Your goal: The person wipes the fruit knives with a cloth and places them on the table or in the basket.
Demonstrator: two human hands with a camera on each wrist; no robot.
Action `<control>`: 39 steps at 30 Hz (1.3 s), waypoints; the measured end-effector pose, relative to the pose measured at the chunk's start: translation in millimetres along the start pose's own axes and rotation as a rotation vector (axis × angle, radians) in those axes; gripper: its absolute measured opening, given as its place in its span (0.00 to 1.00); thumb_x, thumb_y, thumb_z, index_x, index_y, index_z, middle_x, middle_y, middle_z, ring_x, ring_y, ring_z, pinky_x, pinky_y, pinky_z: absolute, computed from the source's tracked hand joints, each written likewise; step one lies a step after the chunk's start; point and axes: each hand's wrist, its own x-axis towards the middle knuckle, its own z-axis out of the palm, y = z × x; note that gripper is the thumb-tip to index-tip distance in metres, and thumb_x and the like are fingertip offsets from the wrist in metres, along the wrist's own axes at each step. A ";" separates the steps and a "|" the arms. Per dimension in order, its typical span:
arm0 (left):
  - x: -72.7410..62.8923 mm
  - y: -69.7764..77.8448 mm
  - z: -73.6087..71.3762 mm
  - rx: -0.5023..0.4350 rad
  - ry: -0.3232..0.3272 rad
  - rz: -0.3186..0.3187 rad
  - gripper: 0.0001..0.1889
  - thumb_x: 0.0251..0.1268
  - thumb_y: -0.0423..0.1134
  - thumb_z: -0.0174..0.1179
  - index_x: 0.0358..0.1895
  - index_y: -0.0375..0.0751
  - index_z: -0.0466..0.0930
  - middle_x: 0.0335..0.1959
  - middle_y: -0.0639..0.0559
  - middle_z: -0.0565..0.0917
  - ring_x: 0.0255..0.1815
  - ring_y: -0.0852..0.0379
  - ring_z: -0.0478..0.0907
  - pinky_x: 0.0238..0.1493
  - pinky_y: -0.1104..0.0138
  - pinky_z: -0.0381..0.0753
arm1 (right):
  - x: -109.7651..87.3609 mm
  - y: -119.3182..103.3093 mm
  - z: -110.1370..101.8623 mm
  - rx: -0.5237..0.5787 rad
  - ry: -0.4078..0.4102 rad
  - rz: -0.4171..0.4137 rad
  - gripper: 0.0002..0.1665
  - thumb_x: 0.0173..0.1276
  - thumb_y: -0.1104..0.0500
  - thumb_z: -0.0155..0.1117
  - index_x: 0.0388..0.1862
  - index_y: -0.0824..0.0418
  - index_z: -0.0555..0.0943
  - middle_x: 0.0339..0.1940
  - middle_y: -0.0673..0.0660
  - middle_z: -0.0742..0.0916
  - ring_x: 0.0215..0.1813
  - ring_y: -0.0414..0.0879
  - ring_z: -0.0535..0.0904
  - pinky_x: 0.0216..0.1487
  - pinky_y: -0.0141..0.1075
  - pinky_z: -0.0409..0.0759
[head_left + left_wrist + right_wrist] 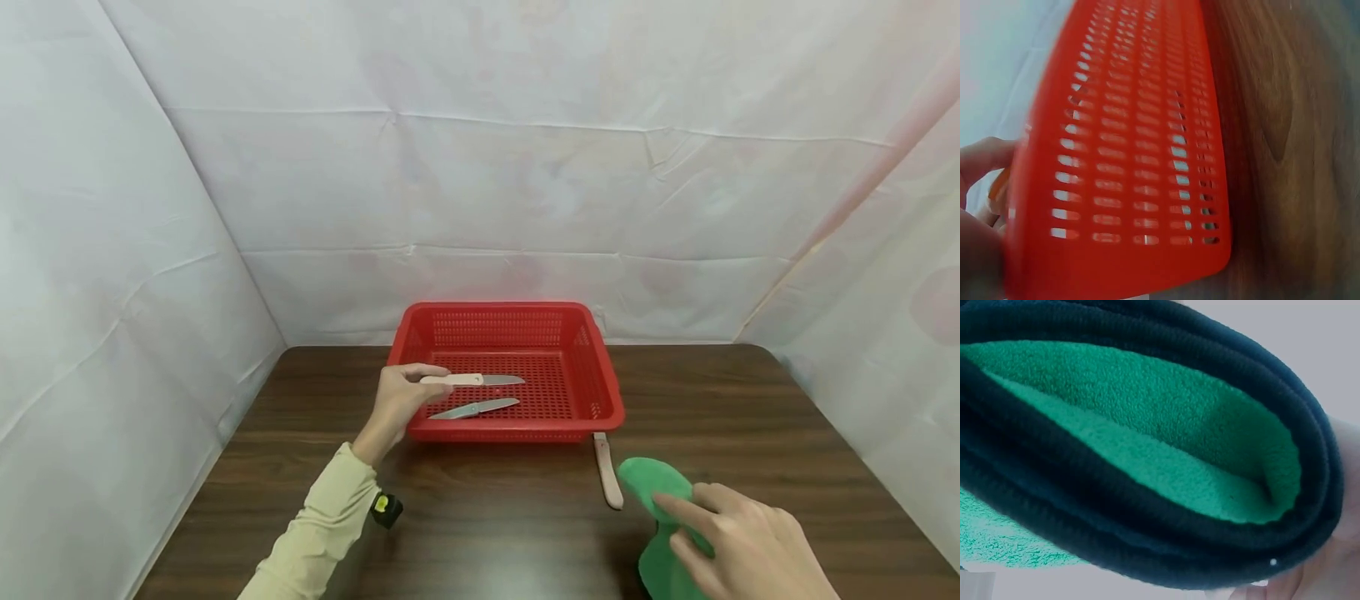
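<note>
In the head view my left hand (397, 400) pinches the cream handle of a small knife (468, 380) over the left part of a red plastic basket (498, 430), its blade pointing right. A second knife (476, 408) with a pale greenish handle lies in the basket near the front wall. My right hand (738, 533) grips a folded green cloth (656, 479) at the lower right. The right wrist view shows this green cloth (1147, 419) folded over, with dark edging. In the left wrist view, the perforated basket wall (1129, 150) covers most of the left hand (982, 187).
A third knife (609, 479) with a light handle lies on the dark wooden table (480, 500) by the basket's front right corner, its blade mostly hidden by the basket. White sheets (510, 183) hang behind and on both sides. A small black device (386, 508) is on the left wrist.
</note>
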 end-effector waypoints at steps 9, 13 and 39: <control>33.3 -1.9 12.7 0.039 0.024 -0.064 0.12 0.45 0.24 0.70 0.37 0.31 0.85 0.37 0.38 0.84 0.30 0.52 0.85 0.39 0.56 0.84 | -10.6 7.7 -0.2 -0.036 -0.056 0.039 0.11 0.43 0.54 0.63 0.30 0.49 0.86 0.24 0.40 0.72 0.21 0.26 0.54 0.13 0.22 0.50; 43.1 -6.2 16.1 0.090 0.035 -0.087 0.11 0.46 0.23 0.69 0.37 0.29 0.85 0.37 0.36 0.84 0.29 0.50 0.85 0.39 0.55 0.83 | -15.3 10.5 0.8 -0.045 -0.077 0.047 0.15 0.36 0.57 0.67 0.30 0.49 0.86 0.23 0.40 0.72 0.21 0.26 0.53 0.13 0.23 0.50; 54.7 -16.3 23.5 0.827 -0.077 0.121 0.07 0.46 0.23 0.64 0.30 0.33 0.84 0.23 0.47 0.82 0.25 0.53 0.77 0.23 0.64 0.80 | -29.0 16.3 -2.2 -0.049 -0.044 0.086 0.15 0.37 0.58 0.60 0.28 0.50 0.86 0.22 0.35 0.57 0.20 0.27 0.46 0.15 0.23 0.47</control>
